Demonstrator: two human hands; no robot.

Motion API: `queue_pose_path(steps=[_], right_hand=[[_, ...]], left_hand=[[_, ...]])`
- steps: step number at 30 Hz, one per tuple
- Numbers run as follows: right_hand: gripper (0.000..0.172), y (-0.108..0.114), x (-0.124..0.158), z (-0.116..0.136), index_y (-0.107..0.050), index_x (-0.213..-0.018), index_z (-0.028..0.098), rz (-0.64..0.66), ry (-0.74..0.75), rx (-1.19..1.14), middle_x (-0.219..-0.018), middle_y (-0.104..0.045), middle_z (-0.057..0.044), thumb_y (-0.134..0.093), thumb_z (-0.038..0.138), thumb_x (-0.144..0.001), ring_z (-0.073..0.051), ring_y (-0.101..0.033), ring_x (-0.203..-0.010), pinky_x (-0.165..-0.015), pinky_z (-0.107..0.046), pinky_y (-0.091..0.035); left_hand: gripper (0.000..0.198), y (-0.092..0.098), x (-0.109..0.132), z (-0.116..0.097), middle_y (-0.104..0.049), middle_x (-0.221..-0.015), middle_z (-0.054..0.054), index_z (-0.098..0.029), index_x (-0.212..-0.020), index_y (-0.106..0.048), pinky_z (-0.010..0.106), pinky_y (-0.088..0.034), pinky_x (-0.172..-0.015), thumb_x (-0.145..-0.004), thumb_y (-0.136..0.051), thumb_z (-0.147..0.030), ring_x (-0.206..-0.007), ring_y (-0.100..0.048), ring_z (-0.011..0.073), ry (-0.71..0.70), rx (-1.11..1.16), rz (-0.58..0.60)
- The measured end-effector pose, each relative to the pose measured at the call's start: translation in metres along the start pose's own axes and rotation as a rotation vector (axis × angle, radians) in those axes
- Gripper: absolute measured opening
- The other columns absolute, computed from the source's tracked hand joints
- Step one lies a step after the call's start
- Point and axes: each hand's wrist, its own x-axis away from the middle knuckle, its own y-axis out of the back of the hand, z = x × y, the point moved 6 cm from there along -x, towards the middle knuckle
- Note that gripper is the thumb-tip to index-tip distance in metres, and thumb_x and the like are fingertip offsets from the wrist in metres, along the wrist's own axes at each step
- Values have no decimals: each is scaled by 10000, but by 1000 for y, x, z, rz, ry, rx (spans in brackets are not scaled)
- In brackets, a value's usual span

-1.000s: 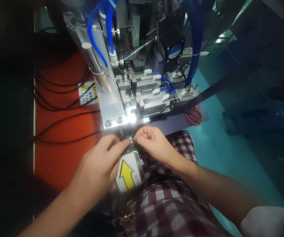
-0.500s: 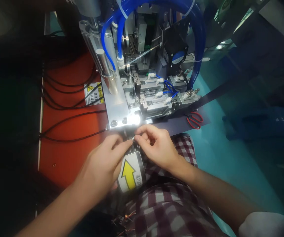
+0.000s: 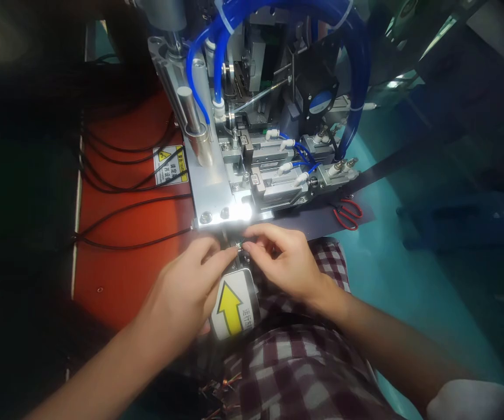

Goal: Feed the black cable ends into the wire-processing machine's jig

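My left hand (image 3: 184,286) reaches in from the lower left, its thumb and fingers pinched at the front edge of a metal machine plate (image 3: 210,192). Facing it, the thumb and forefinger of my right hand (image 3: 284,259) are bent together. Between the two sets of fingertips is a tiny shiny piece (image 3: 238,246), too small to name. Fingers hide most of it, so what each hand grips is unclear. Just below the fingertips sits a white label with a yellow arrow (image 3: 231,309), on a block in front of the plate.
Pneumatic cylinders (image 3: 282,189) with blue hoses (image 3: 357,70) stand behind the hands. Red-handled pliers (image 3: 347,214) lie at the right. Black cables (image 3: 133,198) cross the orange surface (image 3: 123,268) on the left. Below is a checked cloth (image 3: 300,361).
The whole view has shifted slightly, so the machine appears a little further right. My right fingers have moved slightly; both hands remain at the same spot.
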Motion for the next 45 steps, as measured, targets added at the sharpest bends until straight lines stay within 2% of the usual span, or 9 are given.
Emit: queue_pose_path(steps=[2, 5, 14, 29, 32, 35, 37, 40, 45], right_hand=[[78, -3, 0, -5, -698, -874, 175, 31, -95, -104, -634, -632, 19, -627, 207, -867, -111, -561, -563, -552, -235, -433], [72, -5, -2, -6, -666, -822, 169, 62, -125, -155, -636, -599, 26, -608, 193, -858, -101, -533, -567, -545, -229, -401], [58, -14, 1, -14, -591, -818, 174, 165, -285, -354, -629, -525, 47, -558, 197, -859, -89, -462, -552, -532, -221, -380], [88, -12, 3, -12, -576, -786, 178, 173, -330, -233, -581, -496, 63, -543, 203, -864, -84, -433, -518, -520, -230, -340], [105, -10, 0, -12, -570, -747, 179, 175, -404, -194, -580, -508, 54, -543, 201, -846, -90, -437, -524, -507, -230, -322], [110, -13, 1, -15, -583, -742, 179, 278, -521, -260, -556, -501, 56, -536, 208, -836, -97, -439, -497, -476, -232, -313], [126, -8, 0, -12, -609, -764, 175, 283, -502, -212, -558, -514, 50, -532, 213, -856, -103, -453, -504, -482, -237, -314], [121, 2, -3, -3, -654, -859, 165, 153, -342, -79, -571, -529, 48, -554, 224, -891, -105, -468, -536, -532, -247, -330], [110, -7, -2, 0, -637, -817, 169, 113, -269, -135, -547, -511, 64, -587, 237, -889, -88, -449, -502, -546, -243, -334]], left_hand=[[303, 2, -2, -2, -589, -882, 63, -135, -1119, -673, 226, -518, -565, -927, -440, -102, -746, -644, 160, -11, -8, -4], [294, 3, -3, -2, -591, -879, 70, -119, -1104, -684, 221, -500, -524, -932, -446, -115, -704, -640, 155, -16, -18, 1], [289, 2, -2, -1, -603, -900, 60, -145, -1115, -678, 193, -485, -527, -934, -455, -120, -752, -650, 149, -8, -15, -1], [282, 1, -1, 0, -576, -915, 46, -162, -1155, -641, 183, -444, -478, -934, -470, -127, -739, -639, 140, -17, -11, 3], [293, 0, -1, 1, -580, -938, 41, -186, -1172, -627, 188, -474, -520, -931, -471, -124, -778, -646, 145, -22, -14, 16], [280, 1, 0, 2, -577, -931, 42, -174, -1155, -633, 193, -481, -529, -934, -468, -127, -759, -639, 140, -26, -21, 8], [274, 1, 0, 1, -575, -920, 44, -163, -1143, -640, 193, -477, -521, -936, -463, -128, -733, -632, 134, -31, -22, 3], [278, 1, -1, -1, -583, -912, 53, -148, -1132, -649, 196, -476, -514, -937, -452, -124, -729, -636, 139, -39, -20, -2], [275, 4, -4, -3, -607, -905, 70, -133, -1116, -666, 205, -489, -524, -939, -456, -127, -773, -655, 165, -30, -15, -26]])
